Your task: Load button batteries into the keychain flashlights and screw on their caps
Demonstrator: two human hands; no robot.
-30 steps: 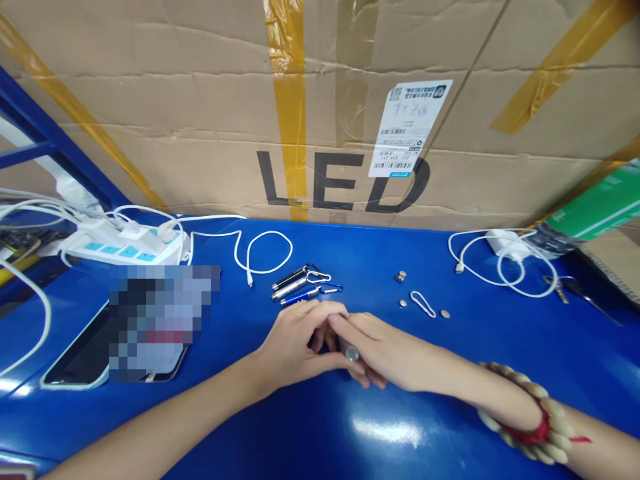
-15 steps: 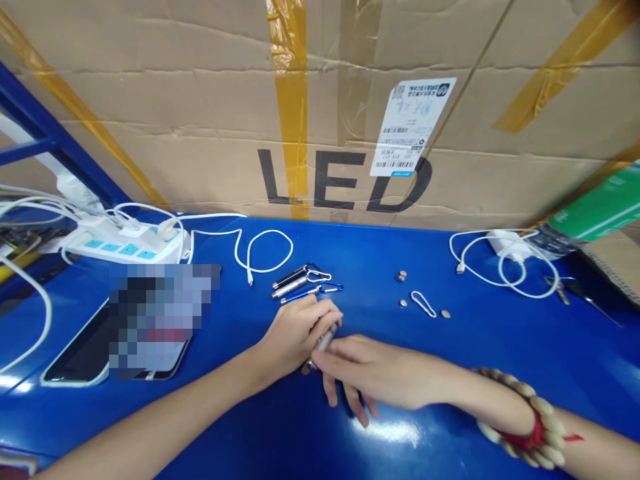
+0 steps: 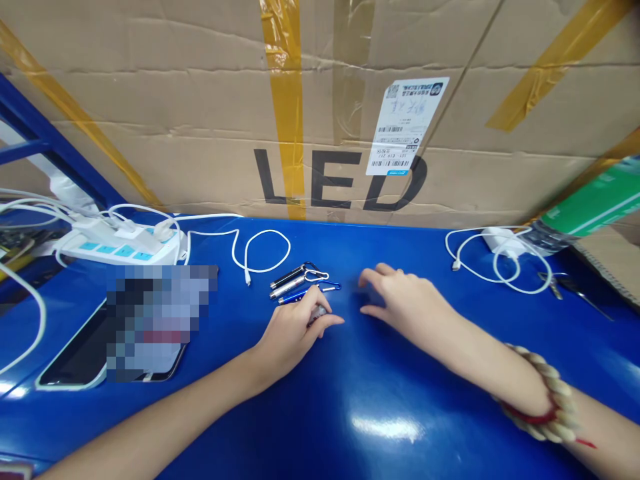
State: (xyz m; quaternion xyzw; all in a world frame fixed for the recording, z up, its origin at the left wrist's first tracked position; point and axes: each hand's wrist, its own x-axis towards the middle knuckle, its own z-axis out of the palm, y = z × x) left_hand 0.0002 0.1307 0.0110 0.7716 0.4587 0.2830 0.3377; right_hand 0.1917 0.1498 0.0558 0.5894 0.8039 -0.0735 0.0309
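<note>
A grey tube (image 3: pixel 317 314) is held in the curled fingers of the left hand (image 3: pixel 289 328), and most of it is hidden. At twelve o'clock from that hand, three pens (image 3: pixel 289 287) are set side by side on the blue surface (image 3: pixel 300 413). At three o'clock, the right hand (image 3: pixel 411 301) is held over the surface, its fingers spread with a gap, though what is under it cannot be seen.

A blue table (image 3: pixel 280 427) carries 3 slim penlights (image 3: pixel 288 287) and 2 phones (image 3: pixel 75 360)
</note>
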